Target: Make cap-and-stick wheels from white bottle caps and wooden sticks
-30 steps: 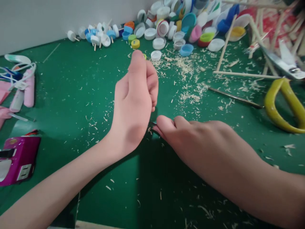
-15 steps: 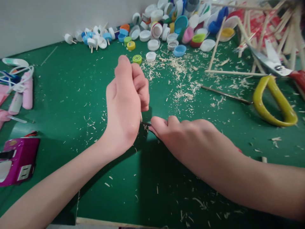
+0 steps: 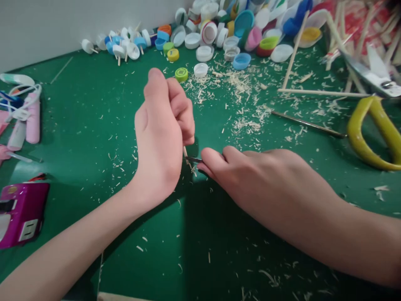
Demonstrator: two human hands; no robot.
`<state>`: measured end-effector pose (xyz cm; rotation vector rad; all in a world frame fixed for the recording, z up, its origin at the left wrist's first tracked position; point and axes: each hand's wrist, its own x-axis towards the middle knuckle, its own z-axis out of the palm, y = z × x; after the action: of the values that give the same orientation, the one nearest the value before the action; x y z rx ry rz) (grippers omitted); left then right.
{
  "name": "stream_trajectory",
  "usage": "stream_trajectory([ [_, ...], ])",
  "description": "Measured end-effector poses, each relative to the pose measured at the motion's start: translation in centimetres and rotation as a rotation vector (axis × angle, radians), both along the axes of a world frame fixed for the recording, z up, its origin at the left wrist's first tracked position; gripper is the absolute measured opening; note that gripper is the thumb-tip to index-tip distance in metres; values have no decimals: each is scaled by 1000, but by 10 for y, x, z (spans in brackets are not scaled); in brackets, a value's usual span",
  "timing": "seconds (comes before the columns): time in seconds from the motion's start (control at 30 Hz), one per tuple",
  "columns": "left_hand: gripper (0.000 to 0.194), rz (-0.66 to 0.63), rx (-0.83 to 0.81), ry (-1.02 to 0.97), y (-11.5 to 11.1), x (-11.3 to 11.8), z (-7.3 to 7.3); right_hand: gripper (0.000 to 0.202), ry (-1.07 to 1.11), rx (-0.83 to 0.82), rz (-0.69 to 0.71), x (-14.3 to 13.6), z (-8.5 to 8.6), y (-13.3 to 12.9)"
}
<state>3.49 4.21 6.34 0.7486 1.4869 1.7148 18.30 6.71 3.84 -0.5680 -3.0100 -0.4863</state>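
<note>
My left hand (image 3: 164, 125) is closed around a thin wooden stick (image 3: 185, 154), whose lower end pokes out beneath the fist toward me. A dark, narrow knife blade (image 3: 193, 159) lies against that end of the stick. Its handle is hidden inside my right hand (image 3: 250, 179), which is closed on it with the thumb near the blade. Pale wood shavings (image 3: 247, 125) are scattered over the green tabletop (image 3: 94, 125) around both hands. Just beyond the left fist sit a lime-green bottle cap (image 3: 181, 75) and a white cap (image 3: 201, 70).
A heap of bottle caps (image 3: 205, 52) lines the back, with caps on short sticks (image 3: 125, 48) to its left. Wooden sticks (image 3: 326, 93), scissors (image 3: 376, 75) and an awl with a yellow handle (image 3: 357, 138) lie right. A magenta power box (image 3: 28, 213) and pink glue guns (image 3: 33, 119) are left.
My right hand and the blade have shifted slightly right and up, showing more of the blade and stick end. The left fist has moved a little left. The camera view has shifted slightly.
</note>
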Motion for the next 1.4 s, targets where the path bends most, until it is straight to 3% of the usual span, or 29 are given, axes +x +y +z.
stream_trajectory([
  [0.17, 51, -126, -11, -143, 4, -5, 7, 13, 4, 8, 56, -1, 1, 7],
  [0.4, 55, -286, -76, -197, 11, -13, 11, 20, 17, 12, 99, -3, 3, 16],
  [0.67, 53, -315, -44, -202, 12, -17, 7, 12, -135, -101, 70, -12, 8, 21],
  [1.0, 55, -354, -42, -163, 11, -16, 8, 8, -40, -107, 190, -3, 0, 31],
  [1.2, 58, -340, -21, -195, 10, -15, 9, 17, -131, -256, 128, -5, 4, 28],
  [1.4, 54, -339, -43, -183, 11, -17, 8, 16, -127, -253, 142, -4, 3, 32],
])
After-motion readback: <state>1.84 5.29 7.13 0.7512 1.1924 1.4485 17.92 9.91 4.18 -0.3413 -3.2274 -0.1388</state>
